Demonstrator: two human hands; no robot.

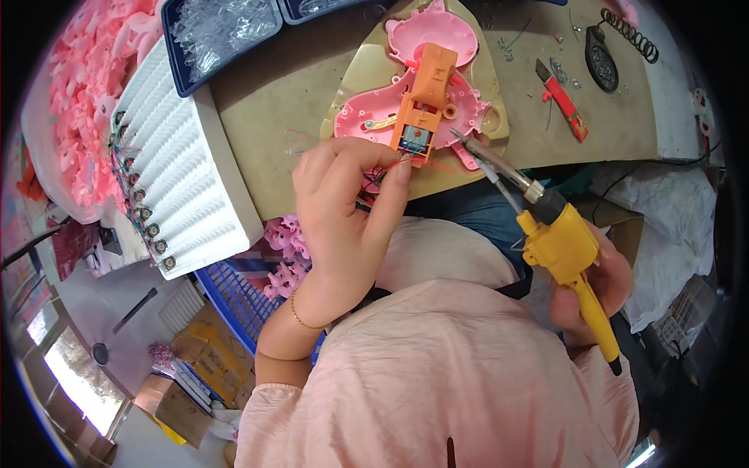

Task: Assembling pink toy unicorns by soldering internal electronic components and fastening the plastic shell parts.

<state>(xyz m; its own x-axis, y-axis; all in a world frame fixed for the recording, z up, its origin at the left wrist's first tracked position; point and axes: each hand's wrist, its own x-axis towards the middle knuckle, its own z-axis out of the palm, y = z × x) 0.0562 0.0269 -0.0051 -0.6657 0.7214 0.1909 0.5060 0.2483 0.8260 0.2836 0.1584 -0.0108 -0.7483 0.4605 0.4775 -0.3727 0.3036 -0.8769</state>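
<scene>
My left hand [341, 199] pinches thin wires [407, 158] between thumb and forefinger, at the near end of an orange plastic mechanism [425, 93]. That mechanism sits in a pink toy shell half [367, 109], which lies in a yellowish holding block [355, 69]. A blue-grey part, perhaps a motor, shows in the mechanism's near opening. My right hand [597, 285] is wrapped round a yellow soldering gun [563, 243] with a black lower tip. Its metal tip [460, 136] points up and left, just right of the mechanism and apart from the wires.
A white ridged tray [187, 156] with small round wired parts stands left, beside a heap of pink pieces [94, 78]. A dark blue bin [226, 35] holds clear plastic parts. On the right lie a red utility knife [563, 101] and a coiled cord [628, 35]. A blue basket [234, 300] stands below.
</scene>
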